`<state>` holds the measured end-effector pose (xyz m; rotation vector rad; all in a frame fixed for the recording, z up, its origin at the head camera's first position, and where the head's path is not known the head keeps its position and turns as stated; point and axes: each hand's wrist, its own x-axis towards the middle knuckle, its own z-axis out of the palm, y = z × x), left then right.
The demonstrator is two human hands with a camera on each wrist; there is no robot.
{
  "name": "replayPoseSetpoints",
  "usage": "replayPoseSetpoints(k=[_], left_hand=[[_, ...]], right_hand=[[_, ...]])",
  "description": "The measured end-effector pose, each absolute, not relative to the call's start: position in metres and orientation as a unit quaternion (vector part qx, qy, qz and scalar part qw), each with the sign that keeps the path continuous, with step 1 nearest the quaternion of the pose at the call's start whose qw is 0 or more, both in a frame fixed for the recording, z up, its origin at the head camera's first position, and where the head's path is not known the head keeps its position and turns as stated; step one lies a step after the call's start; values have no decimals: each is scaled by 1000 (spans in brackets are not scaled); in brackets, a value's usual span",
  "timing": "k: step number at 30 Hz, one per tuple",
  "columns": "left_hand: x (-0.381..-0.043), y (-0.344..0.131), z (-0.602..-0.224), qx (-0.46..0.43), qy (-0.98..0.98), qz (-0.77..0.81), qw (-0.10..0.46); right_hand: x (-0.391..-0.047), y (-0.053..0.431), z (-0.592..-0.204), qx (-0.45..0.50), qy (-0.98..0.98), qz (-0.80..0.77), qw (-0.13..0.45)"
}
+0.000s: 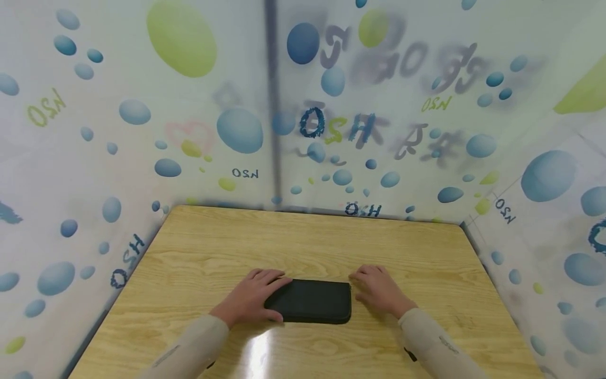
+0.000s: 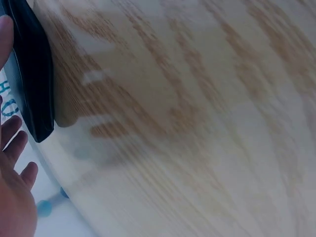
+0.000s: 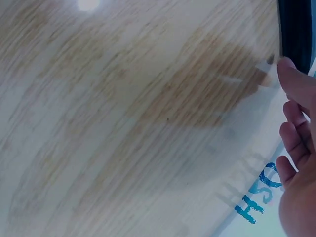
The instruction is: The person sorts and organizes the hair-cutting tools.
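A black, flat rectangular zip case (image 1: 310, 301) lies on the wooden table in front of me, its long side running left to right. My left hand (image 1: 253, 297) holds its left end, the thumb at the near edge and the index finger along the far corner. In the left wrist view the case (image 2: 34, 74) shows edge-on beside the thumb, while the other fingers (image 2: 15, 143) stand apart from it. My right hand (image 1: 379, 289) rests beside the right end, fingers loosely bent, holding nothing. In the right wrist view its thumb is close to the case (image 3: 296, 34); contact is unclear.
The light wood-grain table (image 1: 303, 242) reaches back to a white wall covering (image 1: 246, 195) printed with blue and green drops and letters. Similar printed sheets stand along the left and right sides. A bright light reflection (image 1: 258, 352) lies near the front.
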<state>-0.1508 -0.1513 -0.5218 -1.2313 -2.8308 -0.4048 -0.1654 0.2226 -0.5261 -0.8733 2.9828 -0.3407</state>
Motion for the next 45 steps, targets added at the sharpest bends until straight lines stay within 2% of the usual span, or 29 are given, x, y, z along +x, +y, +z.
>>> replayPoseSetpoints(k=[12,20,34,45], left_hand=[[-155,-144,-526,-383,-914,-113,-71],[-153,-145,-526,-372,-915,-121,-97],[-156,-147,-527,-383,-911,-129,-79],[-162,-151,-528,-373,-917,-131,-59]], right_hand=[[-174,209,-530,-255,961,-104,-12],[-174,204,-529,-263,961,-81,-33],[-175,206,-528,-289,953,-55,-65],[-178,207,-523,-287,953,-69,-62]])
